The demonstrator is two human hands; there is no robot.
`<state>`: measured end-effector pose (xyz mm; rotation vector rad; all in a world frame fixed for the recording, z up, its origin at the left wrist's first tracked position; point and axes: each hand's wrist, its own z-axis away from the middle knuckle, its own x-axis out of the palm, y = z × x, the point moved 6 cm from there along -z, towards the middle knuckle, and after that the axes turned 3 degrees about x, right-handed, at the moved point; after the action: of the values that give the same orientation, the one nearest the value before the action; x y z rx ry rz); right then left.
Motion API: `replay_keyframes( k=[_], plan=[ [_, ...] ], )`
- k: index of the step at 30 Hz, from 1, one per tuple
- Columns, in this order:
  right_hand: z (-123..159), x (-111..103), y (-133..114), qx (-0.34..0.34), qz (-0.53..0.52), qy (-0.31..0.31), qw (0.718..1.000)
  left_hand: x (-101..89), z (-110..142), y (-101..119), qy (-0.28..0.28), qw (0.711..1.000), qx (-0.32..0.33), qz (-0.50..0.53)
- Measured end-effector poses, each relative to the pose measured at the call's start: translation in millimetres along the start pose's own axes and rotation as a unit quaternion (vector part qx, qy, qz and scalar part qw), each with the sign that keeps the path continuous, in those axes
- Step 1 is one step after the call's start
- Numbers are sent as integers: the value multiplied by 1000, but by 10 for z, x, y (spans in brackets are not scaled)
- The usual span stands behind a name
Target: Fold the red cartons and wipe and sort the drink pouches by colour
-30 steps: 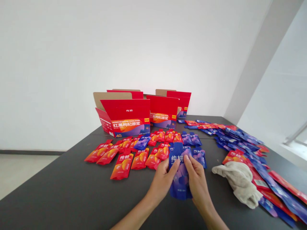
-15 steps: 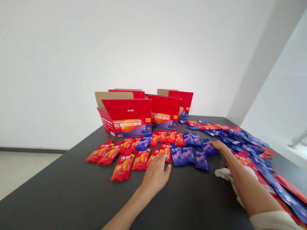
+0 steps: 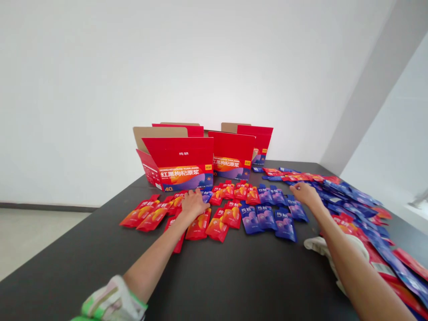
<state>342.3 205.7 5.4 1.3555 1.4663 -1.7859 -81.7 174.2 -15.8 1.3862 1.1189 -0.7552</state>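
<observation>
My left hand (image 3: pixel 193 203) reaches over the red pouches, its thumb apart from the fingers. Partly behind it lies a single blue pouch (image 3: pixel 207 195); whether the fingertips touch it is hard to see. Under my left forearm a red pouch (image 3: pixel 179 243) is partly covered. My right hand (image 3: pixel 306 195) is closed, fingertips pressed together just above the top end of a blue pouch (image 3: pixel 297 210). What lies between those fingertips, if anything, is too small to name. Rows of red pouches (image 3: pixel 217 226) and blue pouches (image 3: pixel 266 217) lie flat between the hands.
Open red cartons stand at the back, the nearest carton (image 3: pixel 180 160) at left and another carton (image 3: pixel 232 156) beside it. A long heap of blue and red pouches (image 3: pixel 349 196) covers the right side. White cloth (image 3: pixel 317 244) lies under my right forearm on the dark table (image 3: pixel 254 276).
My left hand has moved left and farther forward, onto the area by the lone blue pouch. My right hand has risen slightly off the rightmost blue pouch, which now lies straighter.
</observation>
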Motion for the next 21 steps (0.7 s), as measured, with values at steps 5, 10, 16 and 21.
replay_keyframes(
  k=[5, 10, 16, 21],
  plan=[
    [257, -200, -285, -83, -146, -57, 984, -305, 176, 216, 50, 996, 44, 61],
    [1018, 116, -762, -143, -332, -237, 902, -369, 394, 797, 99, 982, 108, 122],
    [1181, 619, -839, -80, -449, -253, 853, 77, 677, 1640, 61, 963, 186, 184],
    [380, 390, -235, 33, -426, -167, 889, 230, 828, 1769, -15, 938, 274, 212]
  ],
)
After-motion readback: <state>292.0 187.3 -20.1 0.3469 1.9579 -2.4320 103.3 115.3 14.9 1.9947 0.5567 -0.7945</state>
